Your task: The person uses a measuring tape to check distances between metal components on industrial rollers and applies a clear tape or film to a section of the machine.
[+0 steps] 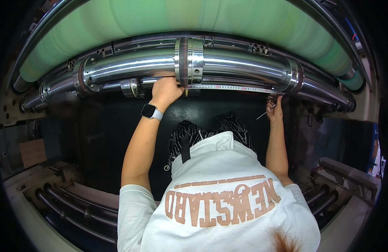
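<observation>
A white measuring tape with red and dark marks is stretched along the underside of a shiny steel shaft. Its left end is pinched by my left hand, just below the wide middle collar. A watch with a pale strap is on that wrist. My right hand grips the tape's other end, below the right collar; the tape's case is mostly hidden there. A thin, light-coloured rod pokes out from the same hand, its kind unclear.
Above the shaft runs a large green roller. Another collar sits on the shaft's left part, and a smaller ring on a thinner bar below. Machine side frames flank me, with dark rollers low on the left.
</observation>
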`<state>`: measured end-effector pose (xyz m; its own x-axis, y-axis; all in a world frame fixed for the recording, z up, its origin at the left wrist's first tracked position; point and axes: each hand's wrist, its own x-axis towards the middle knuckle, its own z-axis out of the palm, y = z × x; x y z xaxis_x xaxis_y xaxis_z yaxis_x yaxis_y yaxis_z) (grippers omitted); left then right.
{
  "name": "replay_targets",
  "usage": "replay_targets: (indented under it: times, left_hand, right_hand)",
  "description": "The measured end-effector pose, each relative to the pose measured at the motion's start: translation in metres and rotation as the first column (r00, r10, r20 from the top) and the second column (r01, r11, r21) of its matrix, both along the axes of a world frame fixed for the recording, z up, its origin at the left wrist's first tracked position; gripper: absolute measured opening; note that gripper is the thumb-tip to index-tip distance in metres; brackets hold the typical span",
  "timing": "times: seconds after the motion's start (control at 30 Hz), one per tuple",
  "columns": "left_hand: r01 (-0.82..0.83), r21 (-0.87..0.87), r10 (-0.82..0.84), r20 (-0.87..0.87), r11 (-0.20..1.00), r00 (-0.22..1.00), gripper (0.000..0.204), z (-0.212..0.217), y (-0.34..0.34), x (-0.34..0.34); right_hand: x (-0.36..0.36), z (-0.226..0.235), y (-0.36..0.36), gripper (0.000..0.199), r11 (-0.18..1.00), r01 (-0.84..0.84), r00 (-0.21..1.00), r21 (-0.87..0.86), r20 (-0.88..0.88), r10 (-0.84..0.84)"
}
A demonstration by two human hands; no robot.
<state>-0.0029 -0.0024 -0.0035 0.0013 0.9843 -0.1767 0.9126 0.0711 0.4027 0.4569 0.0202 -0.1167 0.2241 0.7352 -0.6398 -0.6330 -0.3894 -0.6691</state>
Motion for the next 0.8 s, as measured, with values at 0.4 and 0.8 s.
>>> replay_targets:
  times: [0.4, 0.8]
  left_hand:
    - [-0.034, -0.006, 0.034, 0.003, 0.999, 0.999, 0.022, 0.006, -0.001, 0.005]
    - [-0.075, -0.139, 0.071, -0.028, 0.987, 0.997, 0.021, 0.019, 0.000, 0.009]
  right_hand:
    - [-0.023, -0.025, -0.100, 0.048, 0.950, -0.084, 0.988, -0.300, 0.102, 0.119]
    - [-0.060, -0.001, -0.173, 0.029, 0.914, -0.222, 0.961, -0.340, 0.084, 0.264]
